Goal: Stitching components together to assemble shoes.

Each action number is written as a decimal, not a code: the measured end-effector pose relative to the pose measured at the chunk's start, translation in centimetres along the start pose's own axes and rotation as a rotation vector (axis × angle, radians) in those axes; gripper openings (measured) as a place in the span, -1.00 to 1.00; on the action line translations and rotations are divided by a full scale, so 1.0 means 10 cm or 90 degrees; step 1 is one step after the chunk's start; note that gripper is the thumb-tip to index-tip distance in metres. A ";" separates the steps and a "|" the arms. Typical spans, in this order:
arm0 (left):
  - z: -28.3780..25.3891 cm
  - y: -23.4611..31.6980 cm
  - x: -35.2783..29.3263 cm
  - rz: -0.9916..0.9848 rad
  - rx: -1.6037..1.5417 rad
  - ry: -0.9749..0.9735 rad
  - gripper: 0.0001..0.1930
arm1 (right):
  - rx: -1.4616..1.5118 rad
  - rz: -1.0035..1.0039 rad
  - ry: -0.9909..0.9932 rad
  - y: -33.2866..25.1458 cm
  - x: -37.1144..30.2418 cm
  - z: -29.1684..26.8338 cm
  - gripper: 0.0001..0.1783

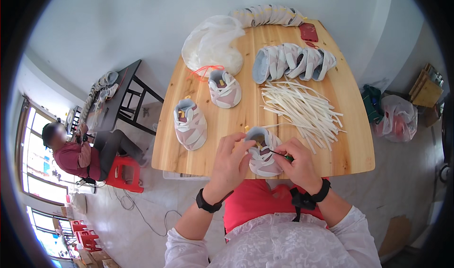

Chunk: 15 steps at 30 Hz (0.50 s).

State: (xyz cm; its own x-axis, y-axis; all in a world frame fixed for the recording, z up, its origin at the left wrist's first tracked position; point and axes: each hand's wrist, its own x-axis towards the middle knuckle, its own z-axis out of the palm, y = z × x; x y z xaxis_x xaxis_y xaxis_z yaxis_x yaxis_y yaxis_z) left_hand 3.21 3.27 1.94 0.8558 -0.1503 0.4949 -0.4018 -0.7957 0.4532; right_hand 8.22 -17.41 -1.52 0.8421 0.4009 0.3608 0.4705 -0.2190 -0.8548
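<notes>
- Shoe upper, small, pink and grey, sits at the worktop's near edge, steadied between both hands so its opening faces up.
- Left hand pinches its collar, grip closed on soft padded fabric.
- Right hand has its grip closed on a thin green-handled tool, the tip at the opening.
- Two finished-looking uppers stand apart toward the left edge.
- Flat white laces lie loose right of centre, within reach.
</notes>
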 end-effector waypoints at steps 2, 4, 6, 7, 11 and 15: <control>0.02 -0.03 0.00 -0.020 -0.002 0.015 -0.64 | -0.006 -0.018 0.004 -0.02 0.04 0.02 -0.83; 0.02 -0.04 0.02 -0.008 0.031 -0.006 -0.65 | -0.083 -0.093 0.001 -0.11 0.12 0.02 -0.84; -0.03 -0.01 0.03 -0.006 0.025 -0.022 -0.65 | -0.085 -0.096 0.006 -0.15 0.17 0.01 -0.84; -0.05 0.00 0.04 -0.005 0.019 -0.038 -0.64 | -0.088 -0.099 0.008 -0.16 0.18 0.01 -0.83; -0.02 0.02 0.02 -0.026 0.010 -0.016 -0.68 | -0.052 -0.011 0.067 -0.01 0.12 -0.07 -0.84; 0.14 0.14 0.03 0.003 -0.022 0.022 -0.75 | -0.009 0.057 0.019 0.05 0.03 -0.05 -0.86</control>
State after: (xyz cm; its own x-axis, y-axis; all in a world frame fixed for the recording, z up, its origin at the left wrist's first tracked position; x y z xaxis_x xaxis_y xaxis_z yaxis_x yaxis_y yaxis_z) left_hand 3.32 1.28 1.69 0.8424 -0.1326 0.5223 -0.4172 -0.7740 0.4764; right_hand 8.85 -17.88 -1.67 0.8885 0.3525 0.2938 0.3960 -0.2657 -0.8790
